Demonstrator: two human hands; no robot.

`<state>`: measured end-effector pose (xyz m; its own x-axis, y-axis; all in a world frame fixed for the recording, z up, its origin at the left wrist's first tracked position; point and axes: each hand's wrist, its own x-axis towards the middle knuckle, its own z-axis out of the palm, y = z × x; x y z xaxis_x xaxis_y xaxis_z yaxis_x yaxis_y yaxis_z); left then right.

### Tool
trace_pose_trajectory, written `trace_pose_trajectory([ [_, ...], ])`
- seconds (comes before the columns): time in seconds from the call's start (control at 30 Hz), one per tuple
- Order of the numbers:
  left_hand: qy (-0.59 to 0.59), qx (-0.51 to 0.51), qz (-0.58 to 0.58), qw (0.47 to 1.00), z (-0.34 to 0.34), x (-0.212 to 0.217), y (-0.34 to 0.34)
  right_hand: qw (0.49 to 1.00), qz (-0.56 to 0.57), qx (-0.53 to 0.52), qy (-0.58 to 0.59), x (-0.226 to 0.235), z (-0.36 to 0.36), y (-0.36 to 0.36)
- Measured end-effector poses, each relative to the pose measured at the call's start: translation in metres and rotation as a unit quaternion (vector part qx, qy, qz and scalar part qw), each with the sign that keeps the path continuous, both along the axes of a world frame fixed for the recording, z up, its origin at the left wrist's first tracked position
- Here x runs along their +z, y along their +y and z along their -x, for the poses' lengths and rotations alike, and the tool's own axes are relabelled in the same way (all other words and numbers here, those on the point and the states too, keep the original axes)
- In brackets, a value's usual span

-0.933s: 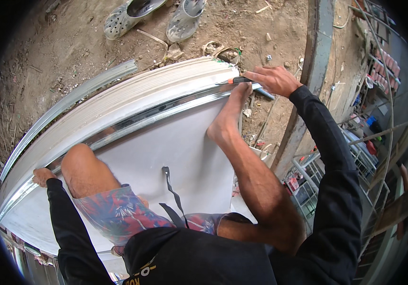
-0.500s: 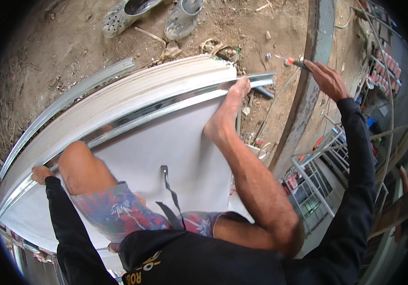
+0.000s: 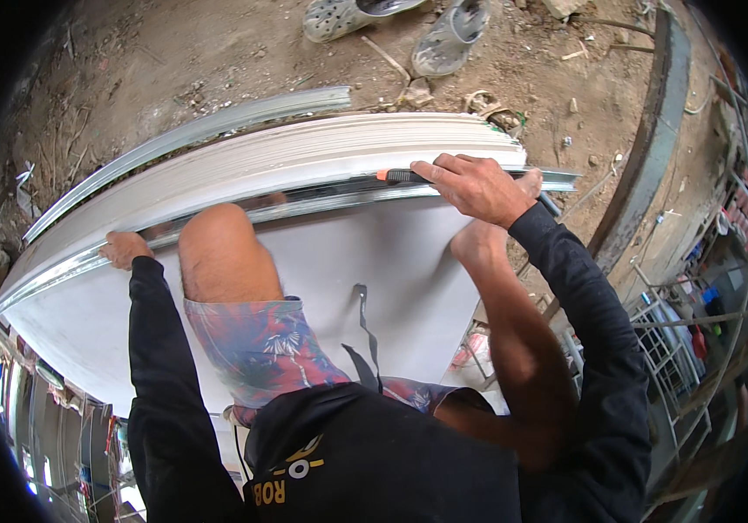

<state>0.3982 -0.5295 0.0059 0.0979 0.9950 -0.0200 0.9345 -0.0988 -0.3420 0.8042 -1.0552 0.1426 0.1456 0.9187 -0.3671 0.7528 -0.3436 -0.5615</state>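
A long shiny metal channel lies across the top white board of a thick stack of boards. Toward its left end, my left hand is closed on the channel and presses it to the board. My right hand is closed round a utility knife with a dark handle and an orange tip. The knife points left along the far side of the channel, close to its edge. Its blade is too small to make out. My bare foot rests by the channel's right end, partly behind the right hand.
Another metal channel lies beyond the stack on the dirt ground. Grey clogs stand past the boards. A metal beam runs along the right, with a white metal frame nearer me. My bent knee is beside the channel.
My right hand has brought the utility knife from out over the beam on the right in to the channel. The left hand keeps hold of the channel. The view has shifted.
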Motion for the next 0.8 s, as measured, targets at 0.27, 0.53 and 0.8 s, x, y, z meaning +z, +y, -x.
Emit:
trace_pose_trajectory([
  [0.27,-0.127,0.094,-0.015,0.987,-0.029,0.016,-0.017,0.999,-0.003,0.010,0.039,-0.015,0.009,0.033],
  [0.53,-0.047,0.005,0.000,0.999,-0.004,0.008,-0.008,0.999,-0.024,0.020,0.043,-0.012,0.011,0.041],
  [0.8,-0.108,0.033,-0.038,0.993,0.011,0.004,-0.003,0.999,0.004,0.052,0.008,-0.013,-0.005,0.017],
])
